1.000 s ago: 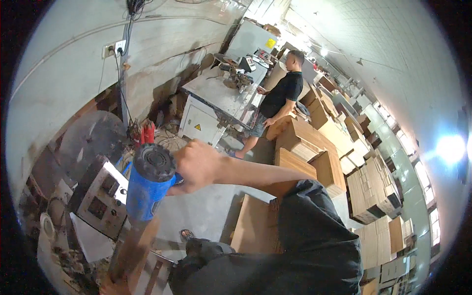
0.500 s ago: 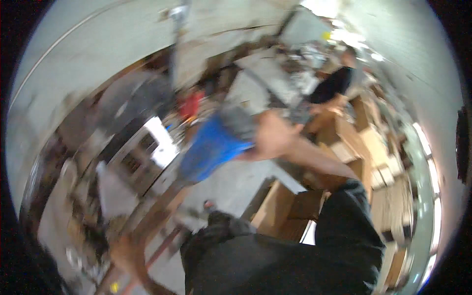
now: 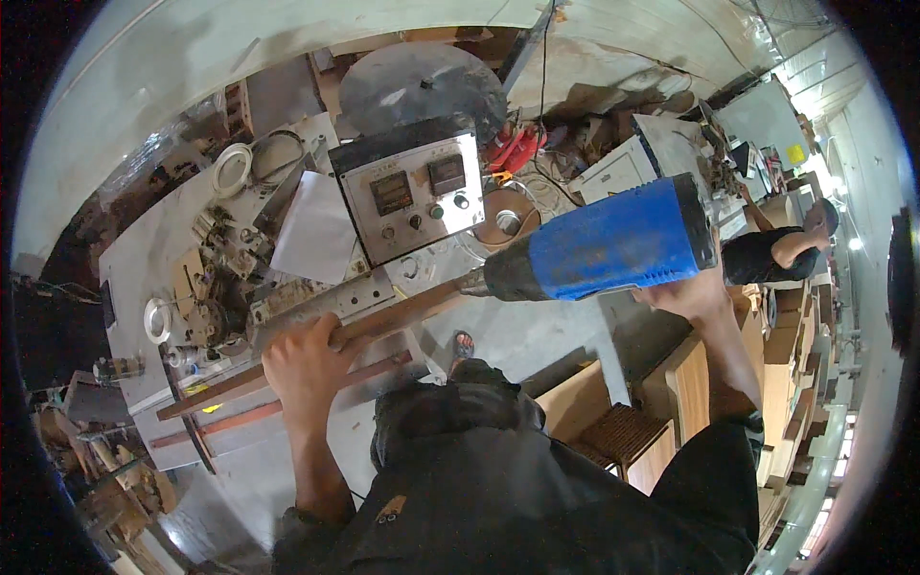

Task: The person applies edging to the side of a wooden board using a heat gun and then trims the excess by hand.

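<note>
My left hand (image 3: 305, 359) is closed round a long brown wooden strip (image 3: 393, 318) that slants up to the right, above the near edge of the bench. At the strip's far end is the dark tapered nose of a large blue tool shaped like a heat gun (image 3: 609, 240). My right hand (image 3: 685, 292) is behind and below the tool's blue body, gripping it; the fingers are mostly hidden. Whether the nose touches the strip I cannot tell. A white control box (image 3: 412, 196) with dials and knobs stands just beyond the strip.
The cluttered bench (image 3: 144, 254) holds metal parts, white rings and a paper sheet (image 3: 316, 230). A reddish strip (image 3: 287, 407) lies along its near side. Cardboard boxes (image 3: 690, 383) stand to the right. Another person (image 3: 776, 251) is at the far right.
My view has swung left, so the bench and control box now appear more central and sharper. The blue heat gun and strip lie flatter in view, still in my hands.
</note>
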Motion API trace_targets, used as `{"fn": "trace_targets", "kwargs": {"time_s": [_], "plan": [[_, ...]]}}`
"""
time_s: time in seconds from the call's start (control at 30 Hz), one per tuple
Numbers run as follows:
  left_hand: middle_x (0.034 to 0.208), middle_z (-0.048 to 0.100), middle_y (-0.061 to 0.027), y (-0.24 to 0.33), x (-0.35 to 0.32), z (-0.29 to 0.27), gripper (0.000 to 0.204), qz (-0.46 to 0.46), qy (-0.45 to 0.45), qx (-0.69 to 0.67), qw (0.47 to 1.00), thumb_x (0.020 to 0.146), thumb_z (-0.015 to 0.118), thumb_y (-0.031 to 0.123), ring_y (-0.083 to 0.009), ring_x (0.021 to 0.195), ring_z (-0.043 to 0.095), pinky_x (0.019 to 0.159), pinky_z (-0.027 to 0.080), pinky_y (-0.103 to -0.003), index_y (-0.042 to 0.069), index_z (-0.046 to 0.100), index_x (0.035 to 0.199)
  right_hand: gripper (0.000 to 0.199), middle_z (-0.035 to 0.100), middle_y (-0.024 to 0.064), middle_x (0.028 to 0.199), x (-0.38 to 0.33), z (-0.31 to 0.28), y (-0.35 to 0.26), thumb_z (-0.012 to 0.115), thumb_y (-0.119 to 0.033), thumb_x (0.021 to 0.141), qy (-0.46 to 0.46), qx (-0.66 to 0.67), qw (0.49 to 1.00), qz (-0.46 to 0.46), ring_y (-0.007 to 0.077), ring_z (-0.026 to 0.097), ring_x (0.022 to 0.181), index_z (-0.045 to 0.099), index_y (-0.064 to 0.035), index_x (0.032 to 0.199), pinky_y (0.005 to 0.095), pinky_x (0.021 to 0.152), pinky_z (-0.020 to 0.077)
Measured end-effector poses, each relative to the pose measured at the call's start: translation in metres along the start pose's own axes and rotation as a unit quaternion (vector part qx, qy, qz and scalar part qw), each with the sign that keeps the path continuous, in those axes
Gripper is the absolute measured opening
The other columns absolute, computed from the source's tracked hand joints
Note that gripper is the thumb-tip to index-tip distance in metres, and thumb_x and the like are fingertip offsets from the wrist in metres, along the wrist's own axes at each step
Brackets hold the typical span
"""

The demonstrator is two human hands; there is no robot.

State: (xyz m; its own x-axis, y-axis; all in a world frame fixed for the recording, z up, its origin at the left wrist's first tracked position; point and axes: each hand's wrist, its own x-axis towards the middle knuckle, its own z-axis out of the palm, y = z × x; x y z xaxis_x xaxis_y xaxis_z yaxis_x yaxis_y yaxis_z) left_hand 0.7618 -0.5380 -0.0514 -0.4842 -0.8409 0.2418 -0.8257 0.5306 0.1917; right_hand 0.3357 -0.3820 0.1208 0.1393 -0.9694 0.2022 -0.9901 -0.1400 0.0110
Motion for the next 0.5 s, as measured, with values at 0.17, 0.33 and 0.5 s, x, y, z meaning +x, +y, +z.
{"fn": "trace_targets", "kwargs": {"time_s": [0.17,0.33,0.5], "plan": [[0.071,0.067,-0.0038,0.000,0.000,0.000,0.044,-0.016,-0.020,-0.027,0.999,0.073,0.091,0.052,-0.0317,0.066,0.069,0.059,0.053,-0.045,0.016,0.067,0.076,0.037,0.081,0.0052,0.108,0.011,-0.002,-0.006,0.090,-0.041,0.081,0.045,0.076,0.996,-0.007,0.0307,0.078,0.094,0.079,-0.0186,0.109,0.0447,0.086,0.0620],[0.072,0.069,-0.0045,0.001,-0.001,-0.001,0.046,-0.017,-0.013,0.010,1.000,0.071,0.092,0.054,-0.0318,0.068,0.069,0.063,0.054,-0.046,0.015,0.068,0.077,0.033,0.081,0.0045,0.102,-0.001,0.004,0.008,0.087,-0.035,0.082,0.026,0.062,0.997,0.029,0.0287,0.078,0.086,0.079,-0.0166,0.108,0.0425,0.079,0.0626],[0.073,0.069,-0.0042,0.000,-0.002,-0.003,0.045,-0.007,-0.005,0.008,1.000,0.071,0.092,0.053,-0.0304,0.069,0.070,0.068,0.055,-0.046,0.015,0.068,0.077,0.026,0.077,0.0050,0.081,-0.015,0.002,0.011,0.083,-0.018,0.083,0.033,0.300,0.938,0.169,0.0188,0.075,0.068,0.078,-0.0088,0.106,0.0333,0.065,0.0597]]}}
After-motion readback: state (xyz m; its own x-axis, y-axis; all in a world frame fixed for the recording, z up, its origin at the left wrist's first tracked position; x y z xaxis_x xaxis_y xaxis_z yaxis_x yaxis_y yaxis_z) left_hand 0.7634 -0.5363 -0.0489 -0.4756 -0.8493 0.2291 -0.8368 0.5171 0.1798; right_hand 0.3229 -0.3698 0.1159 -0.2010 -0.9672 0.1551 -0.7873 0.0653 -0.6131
